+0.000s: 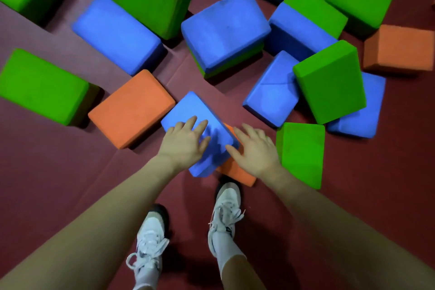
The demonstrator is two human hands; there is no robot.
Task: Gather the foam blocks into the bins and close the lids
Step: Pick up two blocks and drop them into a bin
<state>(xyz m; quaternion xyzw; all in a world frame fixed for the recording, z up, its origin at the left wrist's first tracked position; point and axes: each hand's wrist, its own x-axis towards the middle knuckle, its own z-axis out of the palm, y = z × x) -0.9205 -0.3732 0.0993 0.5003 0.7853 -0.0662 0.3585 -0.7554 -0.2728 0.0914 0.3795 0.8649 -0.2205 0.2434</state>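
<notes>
A blue foam block (191, 110) lies tilted on top of an orange block (235, 170) just ahead of my feet. My left hand (184, 142) rests flat on the blue block's top with fingers spread. My right hand (255, 149) lies at the block's right edge, fingers straight, over the orange block beneath. Neither hand curls round anything. Several more blue, green and orange foam blocks are scattered over the dark red floor mat (47, 167). No bin is in view.
An orange block (131, 108) sits left of my hands and a green block (300, 153) stands right of them. A large blue block (223, 30) lies on a green one ahead. My white shoes (226, 207) stand on the mat below.
</notes>
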